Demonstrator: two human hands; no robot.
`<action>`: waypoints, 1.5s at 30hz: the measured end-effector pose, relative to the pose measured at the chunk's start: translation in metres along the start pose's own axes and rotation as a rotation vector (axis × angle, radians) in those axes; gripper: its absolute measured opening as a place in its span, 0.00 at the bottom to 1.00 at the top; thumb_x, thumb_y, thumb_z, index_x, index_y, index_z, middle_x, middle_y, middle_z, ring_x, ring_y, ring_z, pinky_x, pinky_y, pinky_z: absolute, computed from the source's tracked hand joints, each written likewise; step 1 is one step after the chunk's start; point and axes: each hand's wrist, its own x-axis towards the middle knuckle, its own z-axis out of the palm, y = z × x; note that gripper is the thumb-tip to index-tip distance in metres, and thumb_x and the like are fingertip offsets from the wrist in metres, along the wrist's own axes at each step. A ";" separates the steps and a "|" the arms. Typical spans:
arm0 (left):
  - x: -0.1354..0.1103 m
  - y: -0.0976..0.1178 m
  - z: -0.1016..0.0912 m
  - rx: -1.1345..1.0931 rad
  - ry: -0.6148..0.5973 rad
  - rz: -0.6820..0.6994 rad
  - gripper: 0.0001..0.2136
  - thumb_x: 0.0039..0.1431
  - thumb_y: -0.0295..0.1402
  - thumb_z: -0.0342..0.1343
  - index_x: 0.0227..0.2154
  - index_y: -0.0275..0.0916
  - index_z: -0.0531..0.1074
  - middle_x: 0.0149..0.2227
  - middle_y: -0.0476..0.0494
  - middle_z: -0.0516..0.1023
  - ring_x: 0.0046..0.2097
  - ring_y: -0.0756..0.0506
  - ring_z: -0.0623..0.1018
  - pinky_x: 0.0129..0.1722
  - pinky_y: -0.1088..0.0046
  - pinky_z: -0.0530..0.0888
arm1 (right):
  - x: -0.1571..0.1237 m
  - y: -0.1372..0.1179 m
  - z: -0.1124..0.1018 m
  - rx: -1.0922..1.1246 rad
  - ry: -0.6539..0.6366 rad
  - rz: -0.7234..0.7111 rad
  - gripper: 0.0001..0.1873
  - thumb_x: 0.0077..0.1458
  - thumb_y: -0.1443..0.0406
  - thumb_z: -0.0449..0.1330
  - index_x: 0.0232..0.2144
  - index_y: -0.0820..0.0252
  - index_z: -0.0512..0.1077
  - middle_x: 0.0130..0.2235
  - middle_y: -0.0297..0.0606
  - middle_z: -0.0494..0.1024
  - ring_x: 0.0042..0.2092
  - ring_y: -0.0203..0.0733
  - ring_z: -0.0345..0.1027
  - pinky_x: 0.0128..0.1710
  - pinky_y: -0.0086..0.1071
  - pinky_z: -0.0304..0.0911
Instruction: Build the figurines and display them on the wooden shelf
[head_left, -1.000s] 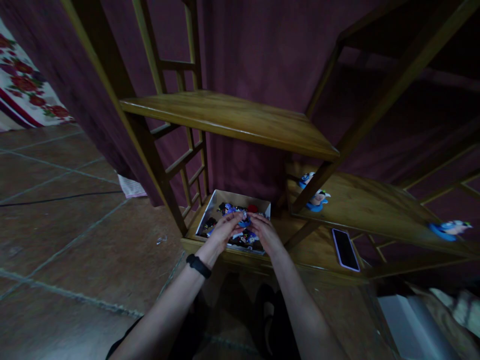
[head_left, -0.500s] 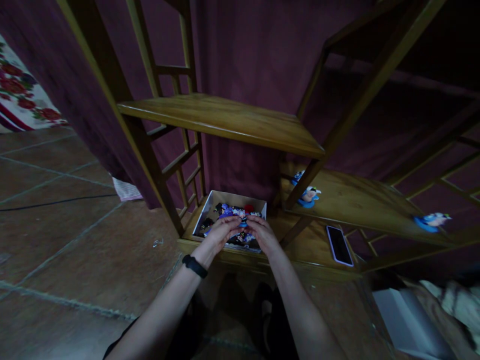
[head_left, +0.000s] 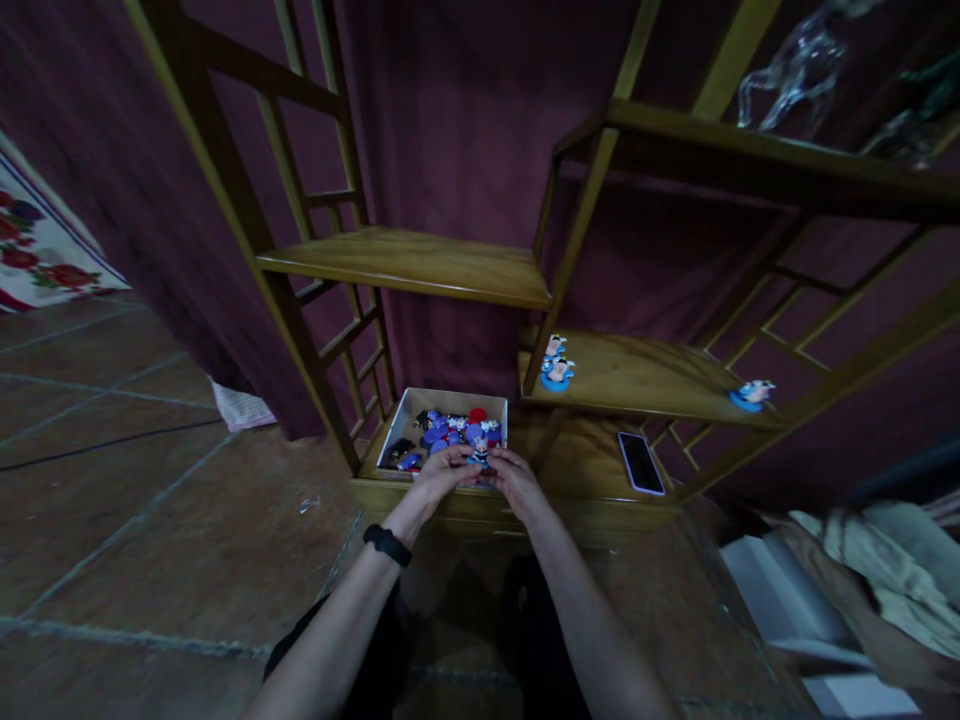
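Observation:
Between my fingertips is a small figurine (head_left: 479, 453) with a dark body and a blue base. My left hand (head_left: 444, 472) pinches it from the left, a black band on that wrist. From the right, my right hand (head_left: 517, 478) grips its other side with closed fingers. Both hands are over the front edge of a shallow cardboard box (head_left: 397, 425), which holds several more figurines in purple, black, white and red. The box rests on the lowest board of a wooden shelf unit, its front wall partly hidden by my hands.
On the middle-right shelf (head_left: 637, 375) stand two blue-based figurines (head_left: 556, 374) at the left and one figurine (head_left: 752, 393) at the right end. A phone (head_left: 641, 463) lies below. Higher up is a clear glass horse (head_left: 799, 70). A white box (head_left: 787, 590) sits on the floor.
My view has turned right and up, bringing the glass horse into sight. Both hands have come slightly toward the box's front edge, still holding the figurine, which now shows more clearly.

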 end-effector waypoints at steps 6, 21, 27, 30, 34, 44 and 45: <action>-0.046 -0.005 0.024 0.028 -0.023 0.023 0.17 0.37 0.33 0.67 0.33 0.36 0.71 0.30 0.47 0.76 0.32 0.50 0.76 0.36 0.72 0.71 | -0.052 -0.001 -0.021 0.040 -0.073 0.030 0.16 0.36 0.61 0.67 0.30 0.63 0.74 0.33 0.40 0.77 0.34 0.40 0.71 0.40 0.37 0.66; -0.094 -0.049 0.050 0.063 -0.002 0.133 0.18 0.34 0.34 0.67 0.33 0.34 0.76 0.32 0.43 0.79 0.34 0.47 0.76 0.40 0.70 0.70 | -0.100 0.012 -0.029 -0.226 0.073 0.065 0.18 0.28 0.57 0.68 0.25 0.59 0.73 0.27 0.33 0.76 0.29 0.36 0.69 0.33 0.32 0.65; -0.093 -0.059 0.059 0.054 0.004 0.136 0.17 0.34 0.33 0.67 0.31 0.33 0.75 0.32 0.43 0.79 0.33 0.48 0.75 0.39 0.71 0.70 | -0.105 0.008 -0.038 -0.249 0.067 0.081 0.18 0.27 0.58 0.68 0.23 0.60 0.72 0.24 0.32 0.75 0.27 0.35 0.69 0.32 0.32 0.65; -0.091 -0.063 0.063 0.087 0.044 0.169 0.16 0.34 0.32 0.66 0.29 0.33 0.74 0.28 0.45 0.78 0.30 0.49 0.75 0.36 0.71 0.70 | -0.108 0.006 -0.044 -0.230 0.029 0.076 0.18 0.28 0.57 0.68 0.25 0.60 0.73 0.26 0.34 0.76 0.30 0.37 0.70 0.35 0.33 0.65; -0.086 -0.068 0.067 0.135 0.101 0.243 0.16 0.31 0.29 0.66 0.27 0.34 0.71 0.25 0.49 0.75 0.28 0.50 0.73 0.34 0.72 0.70 | -0.109 0.004 -0.052 -0.223 -0.053 0.076 0.19 0.30 0.58 0.68 0.30 0.59 0.74 0.31 0.35 0.77 0.34 0.38 0.71 0.39 0.34 0.64; -0.085 -0.072 0.074 0.262 0.147 0.306 0.14 0.33 0.27 0.63 0.26 0.36 0.66 0.25 0.53 0.71 0.28 0.52 0.71 0.33 0.74 0.69 | -0.112 -0.001 -0.050 -0.231 -0.061 0.049 0.20 0.30 0.57 0.68 0.28 0.61 0.73 0.31 0.36 0.77 0.35 0.40 0.71 0.40 0.34 0.64; -0.086 -0.072 0.075 0.276 0.148 0.295 0.14 0.34 0.27 0.63 0.27 0.36 0.66 0.25 0.53 0.71 0.28 0.51 0.71 0.33 0.74 0.68 | -0.112 -0.001 -0.051 -0.225 -0.071 0.051 0.20 0.30 0.57 0.68 0.28 0.61 0.73 0.32 0.36 0.77 0.36 0.40 0.71 0.40 0.34 0.64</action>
